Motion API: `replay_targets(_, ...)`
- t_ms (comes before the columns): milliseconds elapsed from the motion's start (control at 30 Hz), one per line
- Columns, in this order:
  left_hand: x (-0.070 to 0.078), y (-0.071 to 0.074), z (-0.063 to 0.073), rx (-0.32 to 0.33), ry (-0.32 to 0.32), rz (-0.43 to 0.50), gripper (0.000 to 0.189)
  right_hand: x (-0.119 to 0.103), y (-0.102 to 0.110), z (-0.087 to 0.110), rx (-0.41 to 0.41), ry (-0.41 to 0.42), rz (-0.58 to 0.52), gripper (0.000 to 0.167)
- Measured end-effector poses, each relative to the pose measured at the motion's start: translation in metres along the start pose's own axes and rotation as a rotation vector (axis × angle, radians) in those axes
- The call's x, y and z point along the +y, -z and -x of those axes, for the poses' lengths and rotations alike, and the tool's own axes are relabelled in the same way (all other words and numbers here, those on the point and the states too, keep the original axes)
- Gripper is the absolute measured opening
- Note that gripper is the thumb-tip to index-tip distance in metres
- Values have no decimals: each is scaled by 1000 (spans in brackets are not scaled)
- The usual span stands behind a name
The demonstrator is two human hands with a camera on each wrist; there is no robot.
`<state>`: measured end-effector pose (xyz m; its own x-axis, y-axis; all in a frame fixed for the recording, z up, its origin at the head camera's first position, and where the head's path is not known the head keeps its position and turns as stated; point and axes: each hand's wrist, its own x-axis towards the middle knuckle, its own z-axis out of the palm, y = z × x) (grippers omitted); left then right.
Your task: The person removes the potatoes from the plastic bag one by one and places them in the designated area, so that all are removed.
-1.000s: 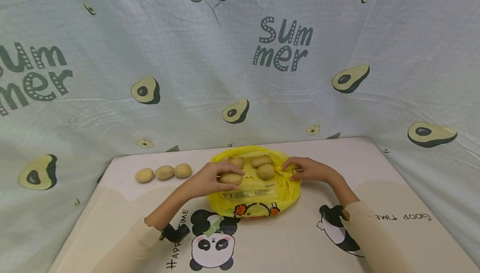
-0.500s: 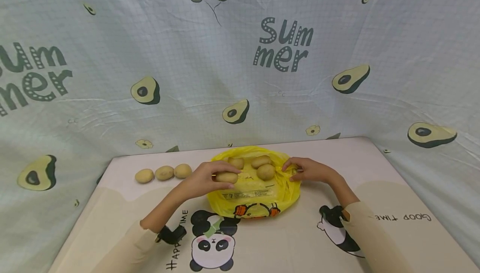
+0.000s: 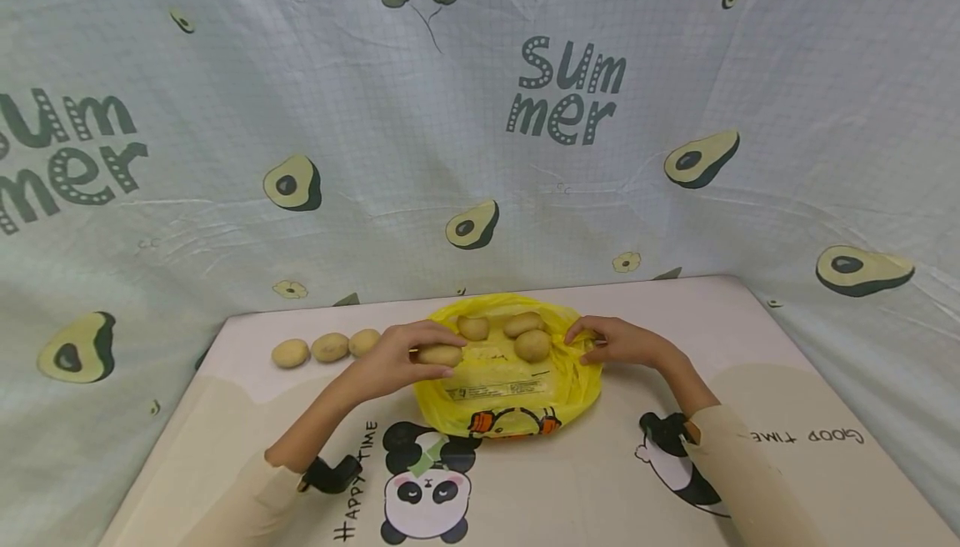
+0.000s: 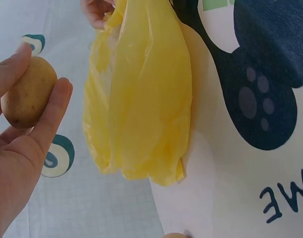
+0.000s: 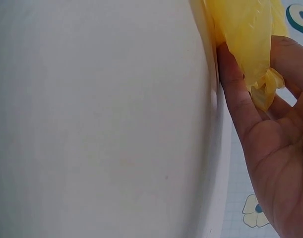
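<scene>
In my left hand point(image 3: 393, 361) I grip a potato point(image 3: 441, 354) between thumb and fingers, over the left edge of a yellow plastic bag point(image 3: 495, 409). The left wrist view shows this potato point(image 4: 30, 92) held clear, beside the bag's wall point(image 4: 151, 99). Three more potatoes, one of them round point(image 3: 532, 346), lie within the spread-out mouth of the bag. My right hand point(image 3: 622, 341) pinches the bag's right edge; in the right wrist view the crumpled yellow plastic point(image 5: 263, 89) sits between its thumb and fingers.
Left of the bag, three potatoes stand in a row, the middle one point(image 3: 330, 347) near the table's back; my left hand partly covers the rightmost. The table point(image 3: 570, 489) has a printed cover. A patterned curtain point(image 3: 375, 138) hangs behind it.
My left hand has drawn the potato leftward, from over the bag's inside to its left edge. The right hand keeps its place on the bag.
</scene>
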<state>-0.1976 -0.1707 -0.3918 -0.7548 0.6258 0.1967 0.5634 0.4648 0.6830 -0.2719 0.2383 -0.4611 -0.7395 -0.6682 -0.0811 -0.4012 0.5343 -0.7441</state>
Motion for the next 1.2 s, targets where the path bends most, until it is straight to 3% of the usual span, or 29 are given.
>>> replay_targets(600,-1,14,19,53,49,33,36,-3,2,1,-7,-2,6,30)
replay_targets(1200,-14,30,54,143,127,-25,37,-5,3,-1,-18,-13,44,30)
